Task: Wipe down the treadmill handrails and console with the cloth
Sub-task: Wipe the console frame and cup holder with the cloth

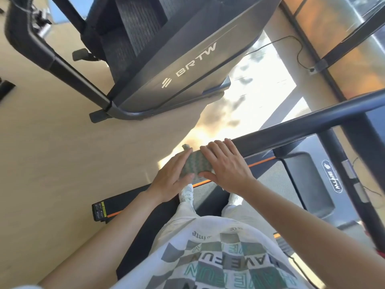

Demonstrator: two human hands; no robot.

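A green and grey patterned cloth (195, 164) is wrapped over the near end of the treadmill's dark handrail (308, 124), which runs up to the right. My left hand (174, 178) holds the cloth's left side, thumb under it and fingers along its edge. My right hand (226, 165) lies over the cloth's right side and the rail, fingers curled over the top, thumb below. The console is out of view.
I stand on the treadmill belt (268, 176), which has an orange side stripe. A second dark machine marked BRTW (187, 65) stands on the beige floor ahead. A cable (300, 53) runs to a wall socket by the window at the right.
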